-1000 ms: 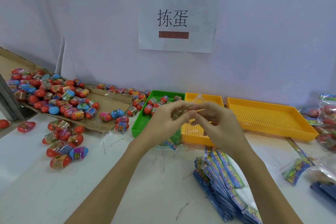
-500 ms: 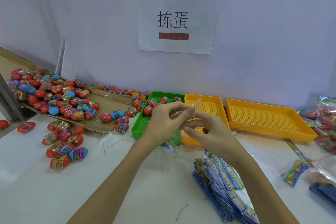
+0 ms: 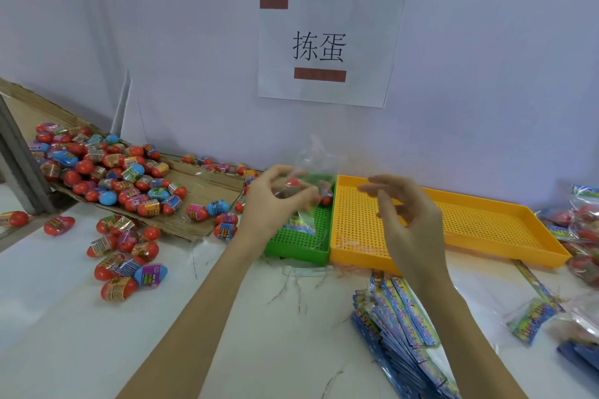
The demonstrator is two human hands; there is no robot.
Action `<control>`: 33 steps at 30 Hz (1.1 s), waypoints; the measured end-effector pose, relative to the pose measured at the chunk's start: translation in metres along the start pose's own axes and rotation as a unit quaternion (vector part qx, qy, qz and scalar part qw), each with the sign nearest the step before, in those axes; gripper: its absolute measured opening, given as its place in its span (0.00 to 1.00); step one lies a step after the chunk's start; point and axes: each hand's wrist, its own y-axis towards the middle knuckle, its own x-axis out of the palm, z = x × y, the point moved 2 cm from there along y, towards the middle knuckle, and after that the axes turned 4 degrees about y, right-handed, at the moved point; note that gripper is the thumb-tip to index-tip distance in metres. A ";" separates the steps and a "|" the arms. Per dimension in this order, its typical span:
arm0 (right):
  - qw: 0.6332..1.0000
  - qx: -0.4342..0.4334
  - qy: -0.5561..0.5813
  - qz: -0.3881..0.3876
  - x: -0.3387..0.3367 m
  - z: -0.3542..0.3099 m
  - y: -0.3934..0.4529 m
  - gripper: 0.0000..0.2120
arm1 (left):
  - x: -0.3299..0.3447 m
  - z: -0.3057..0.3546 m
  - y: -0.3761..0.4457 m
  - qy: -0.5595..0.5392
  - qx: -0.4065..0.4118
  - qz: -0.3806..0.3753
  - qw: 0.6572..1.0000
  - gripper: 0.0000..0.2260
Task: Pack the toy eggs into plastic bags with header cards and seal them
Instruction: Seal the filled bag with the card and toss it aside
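My left hand (image 3: pixel 275 201) pinches a clear plastic bag (image 3: pixel 319 159) above the green tray (image 3: pixel 296 244); the bag's mouth stands up and a coloured header card (image 3: pixel 303 223) hangs below the hand. My right hand (image 3: pixel 405 210) hovers over the left yellow tray (image 3: pixel 356 236), fingers loosely curled, holding nothing. Red and blue toy eggs (image 3: pixel 107 172) lie heaped on a cardboard sheet at the left, and several more eggs (image 3: pixel 126 256) sit loose on the white table. A few eggs (image 3: pixel 325 199) lie in the green tray behind the bag.
A stack of blue header cards (image 3: pixel 402 317) lies near my right forearm. A second yellow tray (image 3: pixel 486 220) sits to the right. Filled bags (image 3: pixel 580 227) pile up at the far right edge. A paper sign (image 3: pixel 327 48) hangs on the wall.
My hands have come apart: the right hand let go of the bag and moved right over the yellow tray. The left hand keeps the bag, whose mouth now stands higher.
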 end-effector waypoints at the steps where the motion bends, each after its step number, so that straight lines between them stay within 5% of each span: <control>1: 0.999 0.017 -0.018 -0.023 0.005 0.004 0.001 0.10 | -0.007 -0.004 0.003 -0.037 -0.018 0.051 0.998 0.19; 5: 0.971 0.072 -0.138 -0.182 0.044 0.022 0.004 0.13 | -0.025 -0.018 0.012 -0.114 -0.055 0.209 0.970 0.18; 14: 0.876 0.024 -0.347 -0.334 0.140 0.044 0.047 0.19 | -0.028 -0.025 0.012 -0.077 -0.046 0.277 0.957 0.17; 19: 0.872 0.015 -0.387 -0.298 0.147 0.046 0.045 0.28 | -0.027 -0.019 0.010 -0.096 -0.053 0.251 0.962 0.10; 23: 0.902 0.007 -0.344 -0.263 0.129 0.040 0.037 0.23 | -0.024 -0.015 0.007 -0.090 -0.068 0.222 0.968 0.14; 27: 0.975 0.037 -0.179 -0.128 0.087 0.033 0.028 0.15 | -0.019 -0.012 0.006 -0.089 -0.057 0.174 0.979 0.17; 33: 0.991 0.127 0.001 -0.038 0.023 0.034 0.005 0.16 | -0.001 -0.007 0.004 -0.136 -0.092 0.033 0.986 0.17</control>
